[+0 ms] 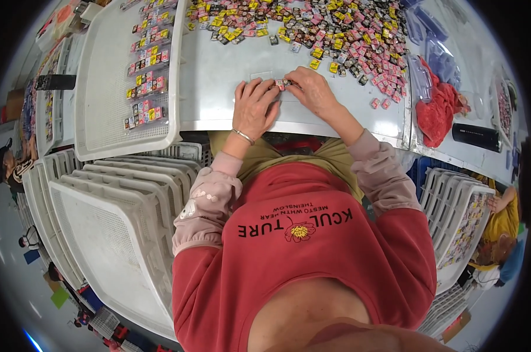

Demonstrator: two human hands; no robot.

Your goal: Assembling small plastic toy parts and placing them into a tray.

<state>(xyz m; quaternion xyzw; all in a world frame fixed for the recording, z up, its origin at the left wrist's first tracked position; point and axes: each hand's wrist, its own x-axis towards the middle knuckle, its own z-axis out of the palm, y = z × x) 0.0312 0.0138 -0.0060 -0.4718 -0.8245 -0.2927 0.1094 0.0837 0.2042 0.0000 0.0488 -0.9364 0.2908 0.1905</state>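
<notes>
On the grey table (pixel 230 70), small pink piece (pixel 281 84) pinched between fingertips of left hand (pixel 255 107) and right hand (pixel 312 91), both gripping it

Single head-worn fisheye view is looking steeply down from above the person's chest, facing forward over the close grey tabletop (pixel 230 76), with edges bending toward the rim.

Bare tabletop (pixel 230 76) before piece heap (pixel 336 29)
</notes>
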